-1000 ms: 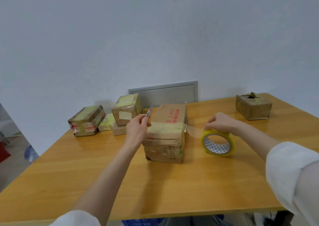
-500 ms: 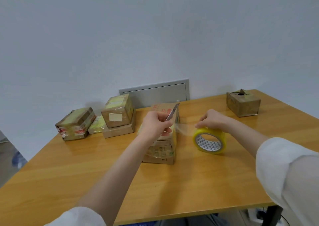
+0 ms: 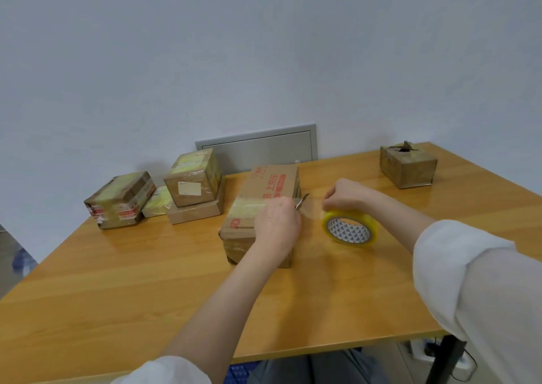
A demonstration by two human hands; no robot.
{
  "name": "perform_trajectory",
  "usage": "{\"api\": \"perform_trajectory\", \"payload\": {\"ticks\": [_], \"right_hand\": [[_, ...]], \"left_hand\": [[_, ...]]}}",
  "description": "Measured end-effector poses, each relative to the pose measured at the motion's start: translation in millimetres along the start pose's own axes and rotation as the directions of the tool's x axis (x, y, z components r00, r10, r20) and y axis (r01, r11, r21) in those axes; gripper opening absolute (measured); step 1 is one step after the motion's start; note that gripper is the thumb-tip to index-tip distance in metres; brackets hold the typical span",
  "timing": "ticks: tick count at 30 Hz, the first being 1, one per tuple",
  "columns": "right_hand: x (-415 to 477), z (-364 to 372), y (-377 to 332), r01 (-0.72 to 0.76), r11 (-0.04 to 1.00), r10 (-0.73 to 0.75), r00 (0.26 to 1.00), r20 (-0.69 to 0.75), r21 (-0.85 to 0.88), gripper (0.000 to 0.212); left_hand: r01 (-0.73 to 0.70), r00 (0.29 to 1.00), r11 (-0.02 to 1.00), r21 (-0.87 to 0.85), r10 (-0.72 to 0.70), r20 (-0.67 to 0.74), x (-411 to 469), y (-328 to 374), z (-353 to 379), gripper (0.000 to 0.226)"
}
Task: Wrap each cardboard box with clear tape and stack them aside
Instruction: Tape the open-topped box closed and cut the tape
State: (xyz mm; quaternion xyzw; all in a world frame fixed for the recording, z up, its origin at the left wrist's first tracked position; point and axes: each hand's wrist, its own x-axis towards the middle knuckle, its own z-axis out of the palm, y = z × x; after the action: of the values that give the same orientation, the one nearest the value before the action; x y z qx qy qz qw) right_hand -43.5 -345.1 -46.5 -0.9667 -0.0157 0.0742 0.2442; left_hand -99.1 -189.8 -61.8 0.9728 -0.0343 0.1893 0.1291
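A cardboard box [image 3: 265,191] with red print sits mid-table, a band of clear tape across its top. My left hand [image 3: 277,222] lies over the box's near right part and grips a small blade [image 3: 302,201], its tip at the stretched strip of tape [image 3: 312,209] running from box to roll. On the table to the right of the box stands a yellow-rimmed roll of clear tape [image 3: 350,228], on edge, and my right hand [image 3: 347,194] grips its top.
Taped boxes sit at the back left: one [image 3: 120,200] alone, another [image 3: 193,176] stacked on a flat box [image 3: 195,213], a small packet [image 3: 157,206] between. An untaped brown box [image 3: 407,163] stands far right. A grey wall panel [image 3: 258,144] lies behind the wooden table [image 3: 117,281].
My left hand carried the blade from the box's left top edge across to its right side, reaching the tape strip. The roll stayed under my right hand.
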Motion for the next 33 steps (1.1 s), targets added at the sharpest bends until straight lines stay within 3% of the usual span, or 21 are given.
{"api": "perform_trajectory", "payload": {"ticks": [8, 22, 28, 33], "right_hand": [[-2.2, -8.6, 0.5, 0.040, 0.997, -0.041, 0.999, 0.001, -0.060, 0.025], [-9.7, 6.7, 0.6, -0.150, 0.925, 0.096, 0.981, -0.168, -0.349, 0.049], [-15.1, 15.8, 8.3, -0.085, 0.960, 0.043, 0.987, -0.157, -0.268, 0.037], [-19.6, 21.6, 13.1, -0.074, 0.973, 0.024, 0.975, -0.222, -0.219, 0.033]], "left_hand": [[-0.034, 0.999, 0.998, 0.059, 0.033, 0.014, 3.1, -1.8, 5.5, 0.022], [0.016, 0.999, 0.999, -0.049, -0.014, 0.042, 7.6, -8.4, 6.9, 0.025], [0.016, 0.999, 0.997, -0.076, -0.012, 0.043, 7.2, -5.9, 5.2, 0.025], [-0.110, 0.994, 0.992, -0.064, 0.109, -0.017, -4.8, 4.9, 7.7, 0.027]]}}
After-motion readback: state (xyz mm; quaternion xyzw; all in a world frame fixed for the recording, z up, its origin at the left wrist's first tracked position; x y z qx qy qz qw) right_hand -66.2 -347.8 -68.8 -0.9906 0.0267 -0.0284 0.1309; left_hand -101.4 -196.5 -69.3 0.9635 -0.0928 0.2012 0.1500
